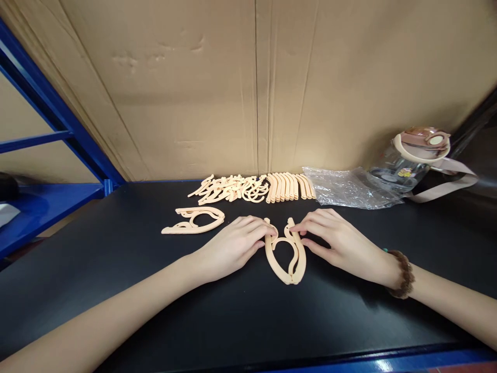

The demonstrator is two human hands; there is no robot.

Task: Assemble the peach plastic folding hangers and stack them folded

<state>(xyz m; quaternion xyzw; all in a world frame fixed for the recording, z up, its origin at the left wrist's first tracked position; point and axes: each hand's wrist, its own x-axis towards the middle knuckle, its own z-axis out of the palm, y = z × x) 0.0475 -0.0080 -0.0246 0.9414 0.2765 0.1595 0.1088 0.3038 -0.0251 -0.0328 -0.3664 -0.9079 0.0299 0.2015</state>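
Black surface (233, 321): it carries everything I can see being handled; no lettering shows on it.
Clear bottle (407, 160): stands near the rear right corner of the surface; I can read no brand on it.
Plastic bag (349, 189): lies crumpled along the rear edge, beside the bottle, with no print I can make out.
Loose hooks (231, 189): heaped by the rear edge.
Curved slats (285, 186): laid side by side at the rear edge, between hooks and bag.
Left hand (240, 241): its grip is lightly clamped on the left side of the beige frame (302, 255).
Right hand (334, 238): its grip is lightly clamped on the frame's right side.
Frame's place: flat, near the middle of the surface, joined end toward the front edge.
Frame's feel: looks like smooth plastic, so probably light, fairly stiff, slightly slippery; no writing legible.
Second frame (205, 228): lies beyond the left hand, free ends toward the left edge; should handle alike.
Frame's arms (274, 263): thickest part, so the best hold.
Inner curls (286, 240): thin, likeliest to snap.
Bottle's sticker (405, 172): colourful, too small to read.
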